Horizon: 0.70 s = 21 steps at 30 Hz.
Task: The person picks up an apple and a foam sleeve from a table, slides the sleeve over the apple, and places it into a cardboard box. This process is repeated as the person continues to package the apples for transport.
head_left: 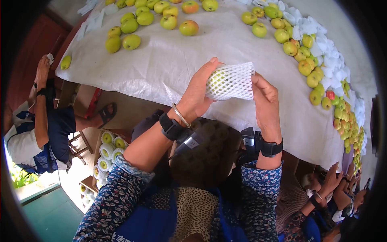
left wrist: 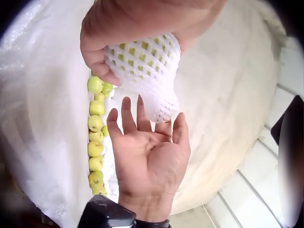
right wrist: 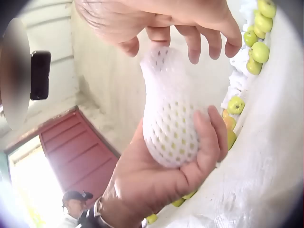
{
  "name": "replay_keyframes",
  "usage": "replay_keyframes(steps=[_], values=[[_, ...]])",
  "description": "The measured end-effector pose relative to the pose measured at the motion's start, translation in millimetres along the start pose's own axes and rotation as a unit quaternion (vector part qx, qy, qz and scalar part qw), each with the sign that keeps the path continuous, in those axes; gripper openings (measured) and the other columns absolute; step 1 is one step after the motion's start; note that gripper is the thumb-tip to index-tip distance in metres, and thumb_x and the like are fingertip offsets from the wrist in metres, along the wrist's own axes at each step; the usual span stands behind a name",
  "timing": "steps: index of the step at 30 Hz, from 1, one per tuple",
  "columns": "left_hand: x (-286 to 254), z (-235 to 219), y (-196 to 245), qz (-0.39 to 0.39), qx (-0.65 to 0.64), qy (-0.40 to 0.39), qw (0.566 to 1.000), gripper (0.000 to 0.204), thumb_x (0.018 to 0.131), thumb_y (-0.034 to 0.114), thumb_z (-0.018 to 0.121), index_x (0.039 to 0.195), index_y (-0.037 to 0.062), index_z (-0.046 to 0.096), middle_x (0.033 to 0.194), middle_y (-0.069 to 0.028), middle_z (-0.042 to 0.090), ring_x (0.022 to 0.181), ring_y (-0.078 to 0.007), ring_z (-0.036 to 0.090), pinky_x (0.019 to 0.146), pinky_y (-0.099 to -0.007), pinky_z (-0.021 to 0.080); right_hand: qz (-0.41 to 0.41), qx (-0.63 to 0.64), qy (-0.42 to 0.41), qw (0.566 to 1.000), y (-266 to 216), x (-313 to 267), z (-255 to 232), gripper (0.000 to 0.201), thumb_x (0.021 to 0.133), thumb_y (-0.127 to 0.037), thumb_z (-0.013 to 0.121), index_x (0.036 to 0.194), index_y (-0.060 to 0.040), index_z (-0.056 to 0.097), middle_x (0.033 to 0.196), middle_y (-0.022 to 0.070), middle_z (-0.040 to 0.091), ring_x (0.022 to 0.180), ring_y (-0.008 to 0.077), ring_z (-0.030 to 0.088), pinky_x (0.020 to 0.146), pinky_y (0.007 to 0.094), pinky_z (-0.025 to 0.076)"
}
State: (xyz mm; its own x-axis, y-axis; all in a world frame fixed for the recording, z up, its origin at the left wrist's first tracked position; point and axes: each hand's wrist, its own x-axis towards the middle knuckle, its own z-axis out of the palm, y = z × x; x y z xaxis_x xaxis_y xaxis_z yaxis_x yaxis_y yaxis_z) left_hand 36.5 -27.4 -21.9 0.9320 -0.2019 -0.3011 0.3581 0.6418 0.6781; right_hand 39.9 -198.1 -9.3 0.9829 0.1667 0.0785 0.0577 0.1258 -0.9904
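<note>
Head view: a person stands at a table covered in white woven sheeting [head_left: 169, 60], working in mid-air above its near edge. The right hand [head_left: 197, 90], which wears a metal bangle, is clamped round a yellow-green apple [head_left: 217, 80] already seated in a white foam mesh sleeve [head_left: 231, 82]. In the right wrist view, thumb and fingers curl under and around the bulged end, evidently to keep the fruit steady. The left hand [left wrist: 147, 166] grips nothing. Its palm is spread and its fingers are straight, their tips touching the slack, empty end of the sleeve. This placement suits drawing or smoothing the mesh along the fruit. The apple sits wholly in the right-hand end of the sleeve, clear of the table surface. Loose green and yellow apples [head_left: 129, 26] lie spread at the far side of the sheeting, with more in a row along one edge. A heap of spare white foam sleeves [head_left: 322, 44] lies beside that row, within reach for wrapping. Below the table, a cardboard box [head_left: 96, 139] holds apples already wrapped in mesh. Other persons are seated nearby.
</note>
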Motion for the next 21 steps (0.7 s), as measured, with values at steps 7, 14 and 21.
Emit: replay_keyframes(steps=[7,14,21], values=[[-3.4,3.8,3.7,0.010,0.089,0.010,0.996,0.045,0.093,0.046,0.038,0.113,0.0067,0.051,0.098,-0.0052,0.063,0.081,-0.0144,0.062,0.062,-0.0340,0.052,-0.011,0.036,-0.027,0.999,0.4,-0.9,4.8,0.029,0.081,0.009,0.055,0.109,0.0033,0.057,0.106,0.0079,0.060,0.096,0.0115,0.056,0.083,0.0265,0.047],[-7.8,8.6,4.4,-0.022,0.025,0.001,0.999,0.043,0.091,0.045,0.045,0.114,0.0089,0.050,0.102,-0.0051,0.060,0.087,-0.0134,0.060,0.065,-0.0323,0.050,-0.019,0.012,-0.004,1.000,3.5,-1.2,6.6,0.039,0.081,0.007,0.057,0.119,0.0049,0.050,0.105,0.0082,0.059,0.096,0.0120,0.057,0.082,0.0262,0.048],[-8.8,9.4,3.7,-0.015,0.070,-0.008,0.997,0.037,0.089,0.039,0.049,0.114,0.0113,0.049,0.098,-0.0032,0.060,0.084,-0.0127,0.059,0.063,-0.0313,0.050,-0.027,0.028,0.012,0.999,3.5,-2.1,11.9,0.039,0.081,0.004,0.058,0.120,0.0041,0.050,0.106,0.0079,0.059,0.094,0.0123,0.056,0.082,0.0260,0.048]])
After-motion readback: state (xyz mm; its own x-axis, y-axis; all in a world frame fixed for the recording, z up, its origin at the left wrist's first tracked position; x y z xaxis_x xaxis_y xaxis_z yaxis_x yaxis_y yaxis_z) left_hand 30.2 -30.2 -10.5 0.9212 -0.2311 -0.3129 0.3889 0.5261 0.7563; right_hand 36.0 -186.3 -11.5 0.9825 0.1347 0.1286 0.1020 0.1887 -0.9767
